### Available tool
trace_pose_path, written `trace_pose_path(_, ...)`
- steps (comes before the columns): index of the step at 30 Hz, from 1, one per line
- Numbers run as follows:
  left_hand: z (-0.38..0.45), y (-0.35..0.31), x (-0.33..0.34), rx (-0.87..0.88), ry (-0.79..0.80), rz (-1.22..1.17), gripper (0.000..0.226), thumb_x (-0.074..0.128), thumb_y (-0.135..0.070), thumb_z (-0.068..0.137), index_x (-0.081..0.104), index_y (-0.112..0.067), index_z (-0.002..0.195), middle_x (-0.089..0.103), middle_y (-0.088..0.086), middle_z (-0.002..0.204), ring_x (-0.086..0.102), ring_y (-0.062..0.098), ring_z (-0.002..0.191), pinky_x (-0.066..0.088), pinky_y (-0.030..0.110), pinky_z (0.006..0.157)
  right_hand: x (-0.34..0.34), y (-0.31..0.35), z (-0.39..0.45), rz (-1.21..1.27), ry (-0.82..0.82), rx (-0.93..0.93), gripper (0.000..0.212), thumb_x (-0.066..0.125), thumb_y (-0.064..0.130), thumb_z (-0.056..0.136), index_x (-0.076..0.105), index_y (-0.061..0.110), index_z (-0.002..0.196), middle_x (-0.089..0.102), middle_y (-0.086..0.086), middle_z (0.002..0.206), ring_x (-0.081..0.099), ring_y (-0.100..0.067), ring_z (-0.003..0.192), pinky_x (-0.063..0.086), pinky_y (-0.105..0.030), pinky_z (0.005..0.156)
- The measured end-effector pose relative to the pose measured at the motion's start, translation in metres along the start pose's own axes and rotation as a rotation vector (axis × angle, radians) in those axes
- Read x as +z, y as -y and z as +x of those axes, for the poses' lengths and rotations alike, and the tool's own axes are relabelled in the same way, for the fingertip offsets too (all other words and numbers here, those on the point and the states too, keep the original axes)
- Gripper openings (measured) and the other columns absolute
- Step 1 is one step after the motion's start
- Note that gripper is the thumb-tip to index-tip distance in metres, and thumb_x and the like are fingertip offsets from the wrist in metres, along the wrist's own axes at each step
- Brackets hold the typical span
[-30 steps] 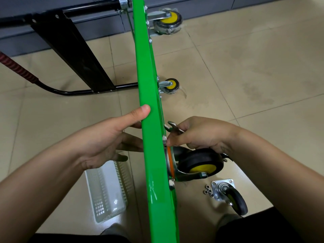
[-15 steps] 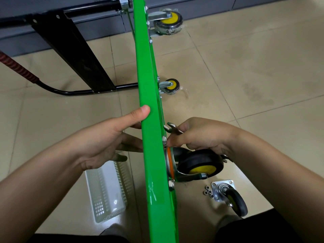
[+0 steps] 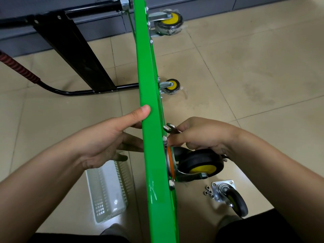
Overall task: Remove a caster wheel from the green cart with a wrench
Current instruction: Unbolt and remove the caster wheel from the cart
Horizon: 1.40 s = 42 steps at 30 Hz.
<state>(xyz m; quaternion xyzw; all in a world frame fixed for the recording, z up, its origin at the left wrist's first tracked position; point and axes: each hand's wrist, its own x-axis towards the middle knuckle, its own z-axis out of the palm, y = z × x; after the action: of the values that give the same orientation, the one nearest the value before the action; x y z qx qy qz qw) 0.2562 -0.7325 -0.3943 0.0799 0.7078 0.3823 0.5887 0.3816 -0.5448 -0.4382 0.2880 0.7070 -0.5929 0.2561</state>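
Note:
The green cart (image 3: 149, 106) stands on its edge, running from top centre toward me. A black caster wheel (image 3: 201, 163) with a yellow hub is bolted to its right face, near me. My right hand (image 3: 198, 134) rests just above that caster, closed around a silver wrench (image 3: 171, 128) whose open jaw sticks out toward the cart; its fingertips touch a bolt at the mounting plate. My left hand (image 3: 105, 139) braces the cart's left face, thumb on the top edge, fingers spread behind the panel.
A detached caster (image 3: 231, 197) lies on the tiled floor at lower right beside several loose nuts (image 3: 208, 193). A white plastic basket (image 3: 107, 188) sits left of the cart. Two more casters (image 3: 168, 21) (image 3: 170, 85) stay mounted farther away. The black folded handle (image 3: 70, 50) lies at upper left.

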Motion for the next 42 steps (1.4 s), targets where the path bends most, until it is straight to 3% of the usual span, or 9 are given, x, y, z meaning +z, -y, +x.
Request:
trace_pose_path(5,0.0012,0.0002,-0.0010,-0.010,0.000,-0.001,0.079,0.055,-0.078,0.068,0.063,-0.024,0.125,0.075,0.017,0.112,0.072,0.025,0.107,0.027,0.059,0.116,0.0021,0.0022,-0.0012,-0.055,-0.030,-0.013,0.019,0.074,0.026,0.090,0.066,0.008,0.087,0.033,0.006,0.041,0.026,-0.008,0.032,0.022,-0.017,0.037)
trace_pose_path(9,0.0013,-0.0002,0.0001,-0.006,0.003,-0.002,0.081,0.054,-0.077,0.068,0.062,-0.022,0.126,0.075,0.016,0.111,0.072,0.026,0.108,0.028,0.058,0.116,0.0035,0.0007,0.0020,-0.049,-0.059,-0.015,0.030,0.074,0.026,0.091,0.070,-0.003,0.097,0.035,0.007,0.039,0.028,-0.007,0.031,0.023,-0.015,0.036)
trace_pose_path(17,0.0012,0.0000,-0.0003,0.002,0.002,0.002,0.080,0.054,-0.077,0.068,0.061,-0.023,0.126,0.076,0.015,0.110,0.073,0.024,0.105,0.027,0.061,0.116,0.0027,0.0032,-0.0013,-0.047,-0.019,-0.019,0.024,0.075,0.030,0.089,0.068,0.008,0.088,0.034,0.001,0.048,0.025,-0.012,0.038,0.021,-0.022,0.042)
trace_pose_path(22,0.0014,0.0004,-0.0009,0.008,0.009,0.002,0.079,0.054,-0.076,0.069,0.060,-0.024,0.129,0.075,0.015,0.112,0.072,0.024,0.107,0.025,0.062,0.116,0.0038,0.0011,0.0010,-0.055,-0.051,-0.015,0.037,0.074,0.029,0.091,0.069,-0.006,0.101,0.037,0.005,0.040,0.029,-0.009,0.032,0.024,-0.016,0.037)
trace_pose_path(29,0.0018,0.0010,-0.0016,0.011,0.017,-0.001,0.078,0.054,-0.077,0.070,0.060,-0.025,0.128,0.075,0.015,0.113,0.072,0.025,0.108,0.023,0.062,0.117,0.0048,0.0019,0.0012,-0.072,-0.098,-0.048,0.023,0.076,0.030,0.089,0.073,0.008,0.096,0.042,0.006,0.045,0.033,-0.006,0.033,0.027,-0.016,0.038)
trace_pose_path(34,0.0013,0.0008,-0.0016,0.012,0.020,-0.005,0.076,0.054,-0.076,0.069,0.061,-0.027,0.126,0.075,0.015,0.113,0.072,0.025,0.108,0.023,0.062,0.117,0.0032,0.0048,-0.0022,-0.019,-0.026,-0.007,0.024,0.075,0.026,0.089,0.061,0.011,0.078,0.029,-0.001,0.051,0.022,-0.013,0.041,0.019,-0.022,0.043)
trace_pose_path(40,0.0018,0.0014,-0.0024,0.009,0.022,-0.010,0.075,0.055,-0.078,0.070,0.062,-0.027,0.125,0.075,0.015,0.113,0.072,0.024,0.108,0.023,0.062,0.117,0.0039,0.0051,-0.0017,-0.110,-0.066,-0.026,0.026,0.074,0.030,0.090,0.066,0.008,0.078,0.041,0.007,0.038,0.034,-0.007,0.030,0.028,-0.015,0.037)
trace_pose_path(42,0.0018,0.0012,-0.0022,0.012,0.020,-0.005,0.075,0.054,-0.076,0.070,0.061,-0.026,0.125,0.075,0.015,0.112,0.072,0.024,0.107,0.023,0.062,0.117,0.0046,0.0047,-0.0004,-0.106,-0.080,-0.033,0.028,0.075,0.031,0.090,0.070,0.004,0.086,0.042,0.009,0.037,0.035,-0.006,0.029,0.028,-0.014,0.036)
